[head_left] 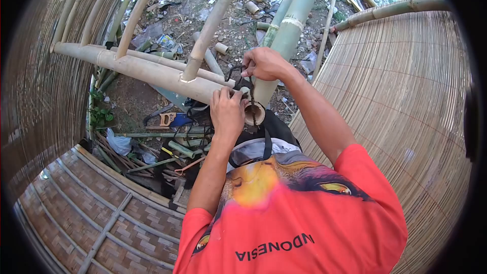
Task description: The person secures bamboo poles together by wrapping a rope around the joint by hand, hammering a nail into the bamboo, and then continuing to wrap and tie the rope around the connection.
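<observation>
At a joint of bamboo poles in front of my body, my right hand (266,64) pinches a black cord (252,87). The cord runs down across the open, hollow end of a thick green bamboo pole (288,35). My left hand (228,110) is closed over the end of a pale horizontal bamboo pole (147,74), fingers bent against the joint. What its fingertips press on is partly hidden. Slimmer upright bamboo poles (210,25) are set into holes along the horizontal pole.
Below lie a handsaw (175,120), a blue-white plastic bag (119,142) and bamboo offcuts (182,149) on littered ground. A slatted bamboo screen (390,76) stands at right, another slatted screen (35,91) at left. A woven bamboo panel (116,231) is at lower left.
</observation>
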A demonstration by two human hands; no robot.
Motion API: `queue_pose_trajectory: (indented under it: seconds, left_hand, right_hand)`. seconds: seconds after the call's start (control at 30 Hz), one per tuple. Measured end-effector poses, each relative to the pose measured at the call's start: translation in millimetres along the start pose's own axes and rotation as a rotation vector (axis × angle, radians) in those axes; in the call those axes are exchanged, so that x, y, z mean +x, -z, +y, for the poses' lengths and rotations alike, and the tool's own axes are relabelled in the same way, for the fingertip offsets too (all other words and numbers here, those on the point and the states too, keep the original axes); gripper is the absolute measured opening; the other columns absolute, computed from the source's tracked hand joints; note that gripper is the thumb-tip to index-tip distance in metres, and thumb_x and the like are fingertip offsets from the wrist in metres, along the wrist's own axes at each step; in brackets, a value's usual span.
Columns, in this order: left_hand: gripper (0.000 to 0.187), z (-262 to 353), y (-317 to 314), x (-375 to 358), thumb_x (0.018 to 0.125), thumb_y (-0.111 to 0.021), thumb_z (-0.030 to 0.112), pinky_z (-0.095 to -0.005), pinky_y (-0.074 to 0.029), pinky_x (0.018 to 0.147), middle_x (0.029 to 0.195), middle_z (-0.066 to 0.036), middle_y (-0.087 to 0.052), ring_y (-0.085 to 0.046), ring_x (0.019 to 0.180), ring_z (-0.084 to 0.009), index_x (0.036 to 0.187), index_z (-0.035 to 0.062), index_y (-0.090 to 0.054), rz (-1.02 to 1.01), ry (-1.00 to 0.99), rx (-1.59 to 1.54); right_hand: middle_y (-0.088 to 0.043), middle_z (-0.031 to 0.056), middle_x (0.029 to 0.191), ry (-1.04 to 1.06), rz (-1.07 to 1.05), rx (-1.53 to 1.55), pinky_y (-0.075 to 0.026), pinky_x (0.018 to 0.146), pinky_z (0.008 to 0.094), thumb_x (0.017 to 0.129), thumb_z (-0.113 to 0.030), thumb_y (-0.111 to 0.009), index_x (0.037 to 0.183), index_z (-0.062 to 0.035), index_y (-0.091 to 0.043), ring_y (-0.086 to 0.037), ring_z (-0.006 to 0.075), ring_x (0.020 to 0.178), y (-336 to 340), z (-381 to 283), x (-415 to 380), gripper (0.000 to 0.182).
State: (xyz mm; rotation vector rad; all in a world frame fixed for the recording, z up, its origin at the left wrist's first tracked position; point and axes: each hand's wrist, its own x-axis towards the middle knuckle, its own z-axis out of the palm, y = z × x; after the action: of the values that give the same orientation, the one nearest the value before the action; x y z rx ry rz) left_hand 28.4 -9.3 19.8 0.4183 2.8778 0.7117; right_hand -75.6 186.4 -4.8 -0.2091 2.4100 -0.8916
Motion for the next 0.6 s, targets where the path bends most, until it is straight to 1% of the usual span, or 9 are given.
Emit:
queue_pose_trajectory:
  seconds: [0.03,0.1,0.23,0.37,0.4,0.43,0.5,0.53,0.6]
  left_hand:
    - [0.027,0,-6,1,0.081,-0.080,0.018,-0.0462,-0.048,0.090,0.103,-0.014,-0.065,-0.059,0.104,-0.0341,0.106,0.0063,-0.077,-0.013,-0.019,0.019]
    - [0.020,0,-17,3,0.081,-0.077,0.010,-0.0469,-0.049,0.088,0.098,-0.015,-0.064,-0.060,0.098,-0.0368,0.099,0.0039,-0.075,-0.028,-0.048,0.027]
    - [0.017,11,-22,0,0.079,-0.074,0.002,-0.0486,-0.049,0.085,0.094,-0.017,-0.063,-0.060,0.094,-0.0389,0.096,0.0020,-0.073,0.013,-0.115,0.041]
    - [0.019,10,-30,-8,0.077,-0.073,-0.002,-0.0500,-0.048,0.083,0.095,-0.017,-0.063,-0.060,0.095,-0.0390,0.095,0.0007,-0.069,0.074,-0.105,-0.001]
    - [0.019,9,-32,-10,0.076,-0.073,-0.002,-0.0502,-0.048,0.082,0.095,-0.017,-0.063,-0.060,0.094,-0.0390,0.094,0.0008,-0.067,0.104,-0.103,-0.025]
    - [0.019,8,-35,-11,0.076,-0.073,-0.002,-0.0502,-0.048,0.082,0.095,-0.017,-0.063,-0.060,0.094,-0.0390,0.094,0.0008,-0.067,0.104,-0.108,-0.022]
    - [0.023,6,-37,-15,0.076,-0.068,-0.007,-0.0519,-0.047,0.083,0.096,-0.018,-0.060,-0.056,0.094,-0.0414,0.098,0.0009,-0.064,0.143,-0.113,-0.065]
    - [0.023,6,-38,-14,0.076,-0.068,-0.007,-0.0519,-0.047,0.083,0.096,-0.018,-0.060,-0.056,0.094,-0.0414,0.098,0.0009,-0.064,0.147,-0.107,-0.067]
    - [0.022,5,-40,-16,0.077,-0.067,-0.007,-0.0525,-0.046,0.082,0.096,-0.019,-0.060,-0.056,0.092,-0.0418,0.097,0.0014,-0.063,0.186,-0.110,-0.107]
  right_hand:
    - [-0.075,0.0135,0.085,-0.004,0.017,0.024,-0.054,0.074,0.0433,0.082,-0.033,-0.085,0.100,-0.0034,-0.073,-0.073,0.0314,0.085,3,0,-1,0.037]
    - [-0.077,0.0119,0.095,-0.016,-0.042,-0.027,-0.055,0.081,0.0467,0.080,-0.039,-0.085,0.102,-0.0077,-0.076,-0.072,0.0345,0.097,7,-3,0,0.040]
    - [-0.076,0.0137,0.094,0.061,0.016,-0.088,-0.056,0.082,0.0471,0.078,-0.040,-0.086,0.098,-0.0087,-0.077,-0.072,0.0350,0.099,-6,3,5,0.038]
    - [-0.076,0.0172,0.095,0.104,0.103,-0.097,-0.058,0.079,0.0474,0.072,-0.037,-0.089,0.094,-0.0052,-0.077,-0.074,0.0365,0.096,-15,1,4,0.041]
    - [-0.077,0.0170,0.096,0.115,0.116,-0.144,-0.059,0.077,0.0466,0.074,-0.026,-0.085,0.093,-0.0056,-0.077,-0.074,0.0347,0.097,-15,-3,1,0.029]
    - [-0.077,0.0170,0.096,0.114,0.120,-0.142,-0.059,0.077,0.0466,0.074,-0.026,-0.085,0.093,-0.0056,-0.077,-0.074,0.0347,0.097,-17,-7,3,0.029]
    - [-0.077,0.0159,0.100,0.000,-0.019,-0.240,-0.060,0.077,0.0444,0.076,-0.016,-0.078,0.095,-0.0070,-0.078,-0.075,0.0313,0.099,-23,-17,12,0.021]
    - [-0.078,0.0138,0.107,-0.043,-0.118,-0.262,-0.060,0.077,0.0425,0.076,-0.011,-0.073,0.101,-0.0095,-0.080,-0.075,0.0290,0.102,-25,-21,17,0.026]
    - [-0.078,0.0124,0.108,-0.073,-0.186,-0.271,-0.060,0.078,0.0420,0.076,-0.012,-0.074,0.104,-0.0102,-0.080,-0.075,0.0282,0.103,-34,-23,32,0.029]
